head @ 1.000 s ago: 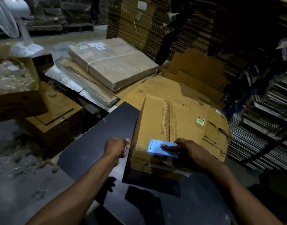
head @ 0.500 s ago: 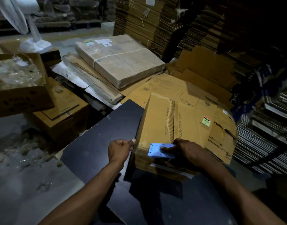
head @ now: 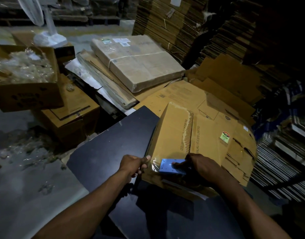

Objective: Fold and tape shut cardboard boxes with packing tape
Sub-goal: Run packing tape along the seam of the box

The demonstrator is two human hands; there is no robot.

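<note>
Head view: my left hand (head: 133, 165) pinches the tape end against the near left corner of the cardboard box (head: 196, 144), I judge as an anchor, while my right hand (head: 202, 168) grips the blue tape dispenser (head: 172, 167) on the box's near edge. It sits on a dark table (head: 105, 152), flattened carton stacks (head: 174, 23) filling the dim storeroom

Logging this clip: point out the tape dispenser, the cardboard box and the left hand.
tape dispenser (head: 172, 167): head view, blue plate.
cardboard box (head: 172, 133): head view, top panel.
left hand (head: 132, 165): head view, back of hand.
</note>
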